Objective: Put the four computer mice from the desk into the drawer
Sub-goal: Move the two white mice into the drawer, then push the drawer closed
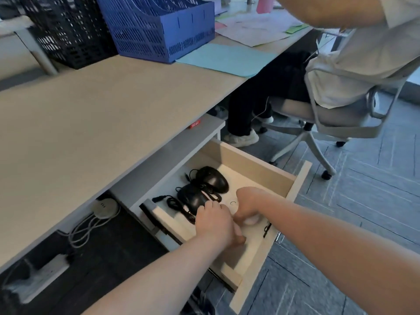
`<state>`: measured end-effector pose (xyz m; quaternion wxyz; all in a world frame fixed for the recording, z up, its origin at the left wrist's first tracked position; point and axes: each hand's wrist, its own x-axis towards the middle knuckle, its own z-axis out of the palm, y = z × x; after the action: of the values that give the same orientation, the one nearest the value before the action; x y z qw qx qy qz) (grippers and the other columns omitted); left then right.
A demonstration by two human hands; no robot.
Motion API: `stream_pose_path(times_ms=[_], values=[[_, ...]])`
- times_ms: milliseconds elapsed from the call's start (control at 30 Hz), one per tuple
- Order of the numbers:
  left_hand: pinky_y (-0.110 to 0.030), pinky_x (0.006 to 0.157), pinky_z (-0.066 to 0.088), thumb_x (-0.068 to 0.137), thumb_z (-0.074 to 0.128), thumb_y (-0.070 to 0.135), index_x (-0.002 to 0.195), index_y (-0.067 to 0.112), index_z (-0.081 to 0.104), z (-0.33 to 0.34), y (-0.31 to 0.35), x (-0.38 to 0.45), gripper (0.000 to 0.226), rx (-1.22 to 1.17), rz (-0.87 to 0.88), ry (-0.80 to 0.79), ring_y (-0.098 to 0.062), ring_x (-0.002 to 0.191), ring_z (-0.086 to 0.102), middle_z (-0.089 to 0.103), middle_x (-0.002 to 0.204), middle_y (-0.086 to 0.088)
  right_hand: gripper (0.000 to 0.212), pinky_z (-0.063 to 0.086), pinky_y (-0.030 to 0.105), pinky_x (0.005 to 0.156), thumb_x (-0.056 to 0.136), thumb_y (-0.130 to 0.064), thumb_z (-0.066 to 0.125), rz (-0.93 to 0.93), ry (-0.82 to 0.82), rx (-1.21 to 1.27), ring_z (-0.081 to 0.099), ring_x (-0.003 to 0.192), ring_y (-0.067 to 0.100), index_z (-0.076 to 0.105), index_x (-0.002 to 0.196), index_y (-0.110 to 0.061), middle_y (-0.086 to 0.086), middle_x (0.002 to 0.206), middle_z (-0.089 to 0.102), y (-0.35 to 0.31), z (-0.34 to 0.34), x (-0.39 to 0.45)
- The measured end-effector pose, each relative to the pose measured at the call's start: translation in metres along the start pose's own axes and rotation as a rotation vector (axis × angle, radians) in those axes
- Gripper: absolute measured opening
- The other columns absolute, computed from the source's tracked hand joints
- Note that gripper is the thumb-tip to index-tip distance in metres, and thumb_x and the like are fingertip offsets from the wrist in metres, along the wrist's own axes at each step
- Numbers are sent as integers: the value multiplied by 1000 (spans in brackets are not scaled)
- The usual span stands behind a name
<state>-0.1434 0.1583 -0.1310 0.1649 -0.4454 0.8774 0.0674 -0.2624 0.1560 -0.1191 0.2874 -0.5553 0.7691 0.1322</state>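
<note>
The wooden drawer [250, 165] under the desk [91, 114] is pulled out. Two black corded mice lie inside it: one further back [212, 178] and one nearer [189, 197], their cables tangled beside them. Both my hands are down in the drawer, in front of the black mice. My right hand [247, 204] curls over a pale rounded mouse [251, 220] on the drawer floor. My left hand [216, 223] is next to it with fingers bent down; whatever lies under the palm is hidden. No mouse is visible on the desk top.
A blue file rack [159, 28] and a black crate [66, 30] stand at the back of the desk, with papers [225, 60] to the right. Another person sits on an office chair [318, 119] just beyond the drawer. Cables and a power strip [45, 273] lie under the desk.
</note>
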Motion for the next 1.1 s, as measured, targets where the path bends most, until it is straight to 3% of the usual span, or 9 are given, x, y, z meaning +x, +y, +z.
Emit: stream_pose_path(times_ms=[267, 467, 600, 767, 900, 1000, 1100], values=[[-39, 78, 36, 70, 53, 75, 125, 12, 50, 12, 12, 10, 83, 32, -100, -79, -31, 107, 47, 47, 122, -10, 57, 52, 38, 89, 76, -38, 68, -13, -7, -77, 60, 109, 34, 52, 118, -4, 15, 120, 62, 3, 5, 11], [-45, 86, 43, 59, 50, 87, 129, 13, 44, 17, 7, 11, 102, 30, -135, -74, -32, 109, 46, 45, 125, -8, 67, 51, 41, 92, 72, -42, 75, -11, 0, -88, 57, 114, 33, 48, 121, -6, 13, 124, 58, 5, 6, 13], [-48, 87, 42, 58, 49, 88, 128, 15, 45, 15, 7, 8, 101, 53, -110, -77, -31, 109, 48, 46, 125, -7, 65, 50, 41, 94, 74, -45, 72, -6, 33, -54, 56, 114, 33, 50, 121, -6, 13, 125, 58, 7, 6, 10], [-45, 85, 38, 64, 46, 87, 128, 17, 45, 0, 5, 3, 94, 46, -115, -60, -29, 112, 49, 49, 127, -5, 53, 49, 39, 95, 90, -41, 55, 24, 181, 78, 53, 120, 30, 48, 131, -8, 11, 131, 56, 13, -9, -10], [-45, 89, 35, 76, 42, 78, 128, 18, 49, -22, -2, -7, 80, 57, -62, 26, -28, 115, 49, 52, 127, -6, 38, 50, 34, 87, 93, -33, 50, 71, 371, 204, 56, 113, 27, 56, 125, -14, 8, 123, 62, 21, -22, -42], [-45, 92, 36, 81, 39, 74, 131, 17, 46, -46, -14, -16, 76, 83, -15, 104, -28, 117, 48, 51, 129, -7, 37, 43, 40, 100, 93, -26, 46, 152, 586, 234, 38, 129, 29, 53, 126, -11, 11, 132, 53, 31, -25, -69], [-44, 93, 36, 84, 41, 70, 128, 17, 47, -77, -31, -22, 69, 67, 46, 232, -28, 118, 47, 52, 128, -8, 56, 20, 43, 118, 92, -17, 45, 309, 675, 376, 10, 145, 32, 27, 144, -4, 15, 156, 20, 46, -14, -85]])
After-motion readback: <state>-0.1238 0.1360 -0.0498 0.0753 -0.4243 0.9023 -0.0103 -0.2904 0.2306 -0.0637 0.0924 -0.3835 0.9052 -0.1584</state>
